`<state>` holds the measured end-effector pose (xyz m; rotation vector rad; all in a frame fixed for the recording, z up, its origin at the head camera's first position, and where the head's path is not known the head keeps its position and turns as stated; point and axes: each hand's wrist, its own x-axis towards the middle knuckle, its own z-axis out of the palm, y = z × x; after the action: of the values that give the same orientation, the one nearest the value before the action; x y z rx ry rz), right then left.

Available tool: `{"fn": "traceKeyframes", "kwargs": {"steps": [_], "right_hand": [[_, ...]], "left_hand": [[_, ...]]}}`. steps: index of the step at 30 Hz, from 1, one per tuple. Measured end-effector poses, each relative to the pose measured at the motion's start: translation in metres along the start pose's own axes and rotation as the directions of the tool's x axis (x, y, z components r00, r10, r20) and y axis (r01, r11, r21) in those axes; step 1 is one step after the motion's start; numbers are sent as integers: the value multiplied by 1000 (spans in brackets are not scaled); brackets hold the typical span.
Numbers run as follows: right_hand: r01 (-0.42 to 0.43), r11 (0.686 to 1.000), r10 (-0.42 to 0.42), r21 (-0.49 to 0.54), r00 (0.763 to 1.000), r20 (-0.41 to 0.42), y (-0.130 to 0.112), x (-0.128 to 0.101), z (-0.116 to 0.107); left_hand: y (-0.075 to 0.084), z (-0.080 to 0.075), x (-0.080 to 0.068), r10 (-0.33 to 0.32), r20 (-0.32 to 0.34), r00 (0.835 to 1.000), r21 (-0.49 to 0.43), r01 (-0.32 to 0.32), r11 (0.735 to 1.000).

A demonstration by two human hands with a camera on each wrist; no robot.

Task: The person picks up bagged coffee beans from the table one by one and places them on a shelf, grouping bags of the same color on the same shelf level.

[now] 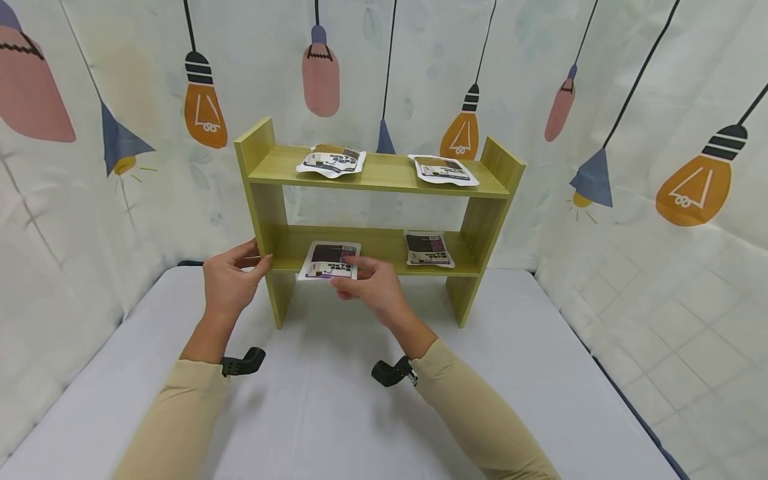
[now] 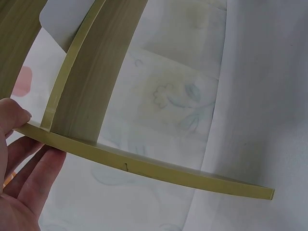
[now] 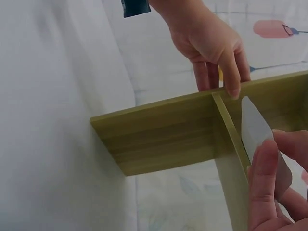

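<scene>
Packet (image 1: 329, 261) looked light, floppy, slick; I pinched its near edge with right hand (image 1: 373, 288), left hand (image 1: 231, 280) gripping shelf upright (image 1: 266, 220).

beige sleeves (image 1: 474, 407), black wrist mounts (image 1: 391, 371)

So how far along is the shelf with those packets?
Three packets already lie flat: two on the top shelf, one on the lower right. In hand: the right hand pinches a fourth packet at the lower shelf's front edge, overhanging it, while the left hand steadies the side panel. Left: whether more follow isn't visible.
</scene>
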<state>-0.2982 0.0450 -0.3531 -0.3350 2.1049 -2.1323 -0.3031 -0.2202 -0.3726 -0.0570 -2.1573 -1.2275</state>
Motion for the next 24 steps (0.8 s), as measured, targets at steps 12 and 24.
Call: {"fn": "traceKeyframes", "kwargs": {"steps": [12,24], "right_hand": [[26,1000,-26,-1,999,-35,2,4,1],[51,998,-53,-24,996,-74,1,7,6]], "left_hand": [[2,-1,0,-13,4,1000,4,13,1000],[0,1,0,4,-14,1000,4,-4,1000]]}}
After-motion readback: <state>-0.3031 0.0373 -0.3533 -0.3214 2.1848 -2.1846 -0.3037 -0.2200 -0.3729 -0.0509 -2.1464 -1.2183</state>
